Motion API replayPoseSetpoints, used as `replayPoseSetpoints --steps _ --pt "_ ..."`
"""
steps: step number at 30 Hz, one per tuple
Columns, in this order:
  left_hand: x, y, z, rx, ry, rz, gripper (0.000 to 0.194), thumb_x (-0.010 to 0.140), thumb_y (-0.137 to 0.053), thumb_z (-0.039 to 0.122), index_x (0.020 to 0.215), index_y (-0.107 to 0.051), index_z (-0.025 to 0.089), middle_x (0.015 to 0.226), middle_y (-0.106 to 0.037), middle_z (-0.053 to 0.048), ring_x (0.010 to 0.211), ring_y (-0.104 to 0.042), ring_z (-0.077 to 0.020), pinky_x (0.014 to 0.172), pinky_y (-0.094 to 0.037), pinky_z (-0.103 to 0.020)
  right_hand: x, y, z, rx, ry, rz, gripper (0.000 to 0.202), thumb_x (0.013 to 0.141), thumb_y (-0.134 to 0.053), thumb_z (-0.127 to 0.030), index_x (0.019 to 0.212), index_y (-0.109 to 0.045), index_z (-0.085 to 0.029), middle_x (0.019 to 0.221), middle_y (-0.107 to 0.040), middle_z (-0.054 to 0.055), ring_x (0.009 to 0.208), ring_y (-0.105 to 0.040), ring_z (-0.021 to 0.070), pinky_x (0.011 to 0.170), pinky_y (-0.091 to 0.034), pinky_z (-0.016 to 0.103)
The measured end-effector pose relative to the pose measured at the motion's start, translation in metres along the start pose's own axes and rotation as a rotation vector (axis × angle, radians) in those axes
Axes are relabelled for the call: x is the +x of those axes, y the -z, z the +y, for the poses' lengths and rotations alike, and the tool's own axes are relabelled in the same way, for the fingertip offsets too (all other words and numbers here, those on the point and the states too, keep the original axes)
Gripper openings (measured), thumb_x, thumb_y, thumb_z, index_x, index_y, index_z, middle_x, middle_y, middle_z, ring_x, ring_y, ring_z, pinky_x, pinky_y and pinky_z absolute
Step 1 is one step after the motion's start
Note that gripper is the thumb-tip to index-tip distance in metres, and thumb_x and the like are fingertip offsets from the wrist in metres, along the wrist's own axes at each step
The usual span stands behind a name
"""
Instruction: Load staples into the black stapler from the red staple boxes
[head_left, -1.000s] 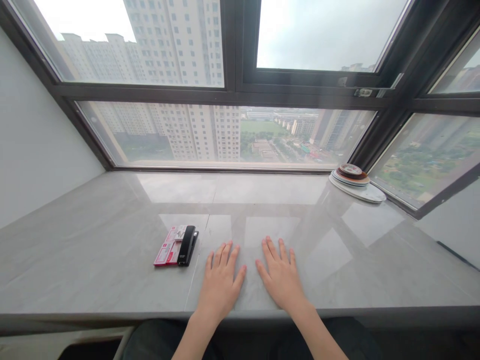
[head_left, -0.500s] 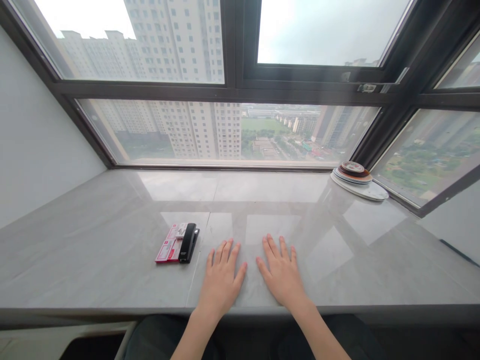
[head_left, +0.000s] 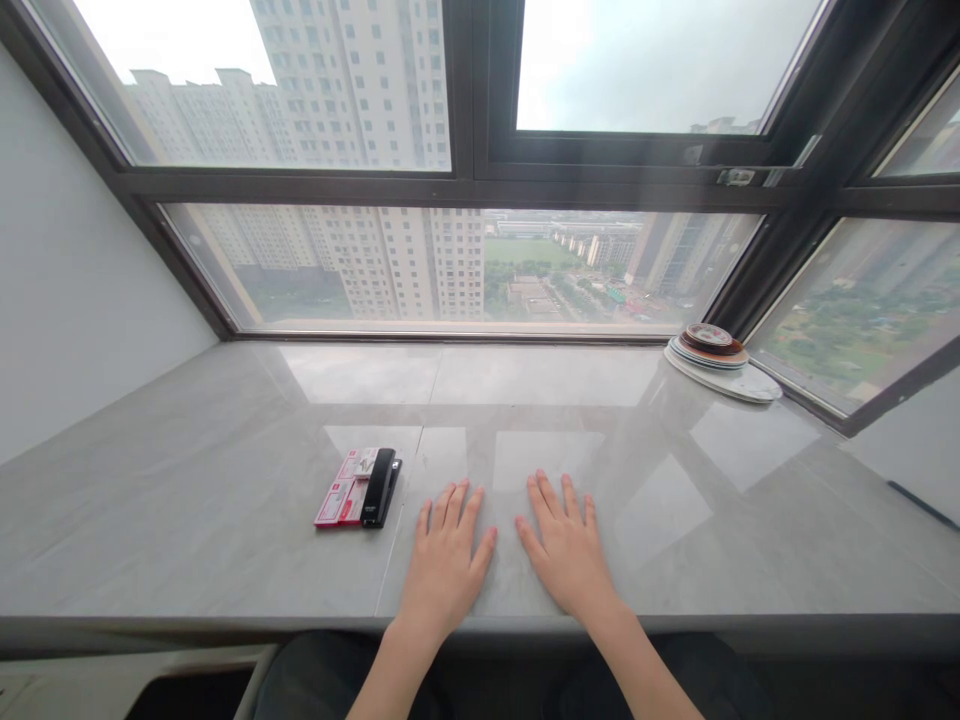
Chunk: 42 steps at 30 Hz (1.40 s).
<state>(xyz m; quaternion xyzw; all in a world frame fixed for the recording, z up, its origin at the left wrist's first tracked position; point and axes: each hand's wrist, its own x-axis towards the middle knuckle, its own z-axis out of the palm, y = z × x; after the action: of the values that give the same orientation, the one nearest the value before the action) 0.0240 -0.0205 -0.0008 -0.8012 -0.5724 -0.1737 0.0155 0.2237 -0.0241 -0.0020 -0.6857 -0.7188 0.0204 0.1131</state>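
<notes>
Spanning the far side, the window frame [head_left: 465,190] bounds the work area. Below it, the grey countertop [head_left: 187,480] is glossy, so don't let glare mislead when judging where things end. L hand [head_left: 445,560] & R hand [head_left: 568,560] lie palms down nr the front edge, fingers spread, thumbs inward w/ a gap btwn. Grip: both released, nothing grasped. Step in hand looks like a flat rest; to do it well, relax the wrists, spread weight evenly over palms & fingers, & leave that thumb gap so neither hand blocks the other. Plate stack [head_left: 718,360] sits in the far R corner, well apart from both hands; prob best given a wide berth. Pink-white packs [head_left: 336,503] lie L of the L hand, near but not touching. Black stapler [head_left: 377,488] lies along their R side, facing that hand; can't tell if it overlaps them. Any pickup there would suit the L hand, it being closest: pinch across the long sides, lift straight up. Small white box [head_left: 365,462], at the packs' far end beside the stapler, could prob get nudged, so go gently.
</notes>
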Motion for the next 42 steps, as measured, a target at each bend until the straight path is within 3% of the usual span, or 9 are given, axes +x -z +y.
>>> replayPoseSetpoints --steps 14,19,22,24,26,29,34,38,42 --pt "-0.001 -0.001 -0.002 -0.027 -0.021 0.013 0.055 0.105 -0.041 0.044 0.158 -0.038 0.03 0.166 -0.035 -0.006 0.154 -0.029 -0.0285 0.123 -0.027 -0.057 -0.001 -0.004 0.001 0.105 0.025 0.079 0.062 0.103 -0.037 -0.047 0.162 -0.034 -0.029 0.168 -0.03 0.003 0.158 -0.011 0.0365 0.123 -0.009 0.064" --pt "-0.002 0.002 0.0 -0.047 -0.019 0.034 0.052 0.105 -0.041 0.039 0.156 -0.043 0.027 0.164 -0.039 -0.008 0.154 -0.03 -0.0285 0.123 -0.029 -0.057 0.015 0.01 -0.008 0.163 -0.029 0.073 0.056 0.097 -0.05 -0.043 0.148 -0.055 -0.021 0.152 -0.052 0.016 0.144 -0.038 0.0421 0.118 -0.021 0.066" --pt "-0.003 -0.003 -0.002 -0.05 -0.036 0.033 0.054 0.104 -0.044 0.034 0.157 -0.04 0.027 0.165 -0.038 -0.008 0.155 -0.03 -0.0299 0.123 -0.03 -0.058 0.032 0.027 -0.041 0.354 0.016 -0.002 0.045 0.097 -0.052 -0.043 0.133 -0.065 -0.019 0.128 -0.067 0.017 0.122 -0.058 0.0339 0.11 -0.039 0.051" --pt "-0.005 -0.009 -0.005 -0.044 -0.075 0.05 0.061 0.101 -0.048 0.028 0.161 -0.033 0.031 0.166 -0.036 -0.006 0.155 -0.027 -0.0315 0.125 -0.027 -0.059 0.041 0.034 -0.077 0.503 0.145 -0.017 0.05 0.098 -0.052 -0.044 0.142 -0.057 -0.021 0.132 -0.065 0.013 0.123 -0.057 0.0299 0.107 -0.043 0.044" --pt "-0.007 -0.017 -0.009 -0.03 -0.085 0.104 0.068 0.1 -0.048 0.025 0.163 -0.026 0.037 0.166 -0.036 -0.002 0.156 -0.025 -0.0322 0.127 -0.021 -0.06 0.048 0.035 -0.119 0.548 0.235 -0.035 0.061 0.095 -0.055 -0.051 0.149 -0.05 -0.023 0.135 -0.063 0.012 0.125 -0.055 0.0317 0.108 -0.042 0.048" --pt "-0.01 -0.025 -0.013 -0.01 -0.06 0.16 0.068 0.102 -0.047 0.029 0.164 -0.02 0.038 0.166 -0.036 -0.001 0.157 -0.023 -0.0321 0.129 -0.014 -0.06 0.061 0.024 -0.175 0.545 0.21 -0.135 0.084 0.092 -0.052 -0.068 0.159 -0.035 -0.022 0.142 -0.057 0.018 0.129 -0.052 0.039 0.109 -0.037 0.062" --pt "-0.01 -0.031 -0.019 -0.014 -0.066 0.117 0.06 0.103 -0.046 0.035 0.161 -0.032 0.027 0.166 -0.036 -0.007 0.155 -0.029 -0.0318 0.126 -0.023 -0.058 0.094 -0.005 -0.223 0.478 0.141 -0.238 0.099 0.087 -0.056 -0.068 0.16 -0.025 -0.008 0.148 -0.047 0.028 0.127 -0.053 0.0421 0.101 -0.046 0.057" --pt "-0.009 -0.03 -0.021 -0.02 -0.061 0.117 0.057 0.103 -0.046 0.03 0.158 -0.036 0.025 0.166 -0.036 -0.008 0.154 -0.031 -0.0327 0.123 -0.028 -0.059 0.112 -0.013 -0.219 0.39 0.144 -0.17 0.065 0.091 -0.058 -0.036 0.149 -0.04 -0.013 0.139 -0.054 0.022 0.118 -0.058 0.0345 0.093 -0.05 0.048" --pt "-0.006 -0.002 -0.013 -0.126 -0.1 0.05 0.055 0.097 -0.049 0.02 0.152 -0.045 0.026 0.155 -0.05 -0.009 0.146 -0.042 -0.0321 0.117 -0.039 -0.053 0.12 -0.001 -0.172 0.265 0.182 -0.107 0.032 0.095 -0.051 -0.021 0.126 -0.057 -0.018 0.128 -0.061 0.016 0.117 -0.057 0.0296 0.096 -0.046 0.044"
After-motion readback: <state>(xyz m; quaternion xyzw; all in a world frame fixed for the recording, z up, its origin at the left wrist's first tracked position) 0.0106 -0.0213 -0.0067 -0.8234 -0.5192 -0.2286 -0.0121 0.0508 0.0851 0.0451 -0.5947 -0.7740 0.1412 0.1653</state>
